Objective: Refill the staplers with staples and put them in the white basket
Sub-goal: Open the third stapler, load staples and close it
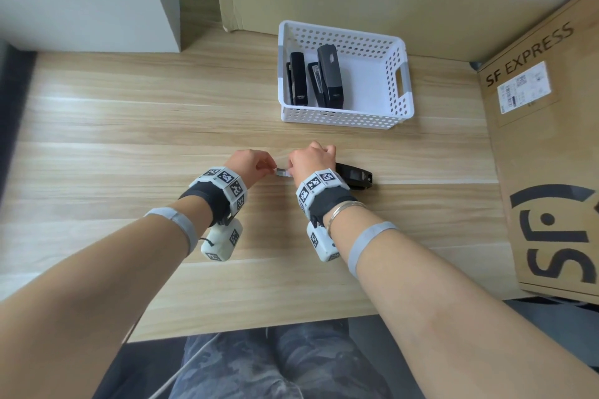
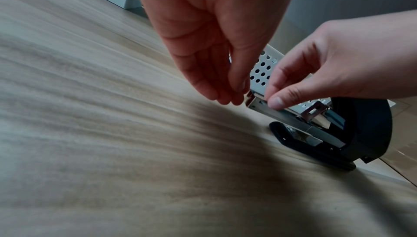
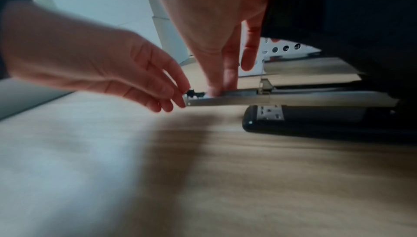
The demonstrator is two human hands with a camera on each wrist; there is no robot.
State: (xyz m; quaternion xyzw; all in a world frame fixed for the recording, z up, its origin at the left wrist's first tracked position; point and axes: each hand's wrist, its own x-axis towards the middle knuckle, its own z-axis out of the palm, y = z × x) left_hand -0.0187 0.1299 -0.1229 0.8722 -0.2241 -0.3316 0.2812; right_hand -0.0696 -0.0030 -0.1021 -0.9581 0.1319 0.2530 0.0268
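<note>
Wooden desk (image 1: 129, 139): right hand (image 1: 311, 160) pinches the open stapler's (image 1: 355, 175) metal tray (image 2: 270, 110); left hand (image 1: 249, 163) pinches its tip.

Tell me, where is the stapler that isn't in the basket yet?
In the head view, the open stapler lies on the table, right of the right hand and in front of the white basket.

Office or storeroom, wooden desk (image 1: 129, 126), courier cartons (image 1: 551, 146), white drawer unit (image 1: 87, 0)

bare forearms w/ grey bands (image 1: 369, 238), black wrist straps w/ b&w marker cubes (image 1: 319, 183), silver bangle (image 1: 343, 209), camo trousers (image 1: 275, 366).
</note>
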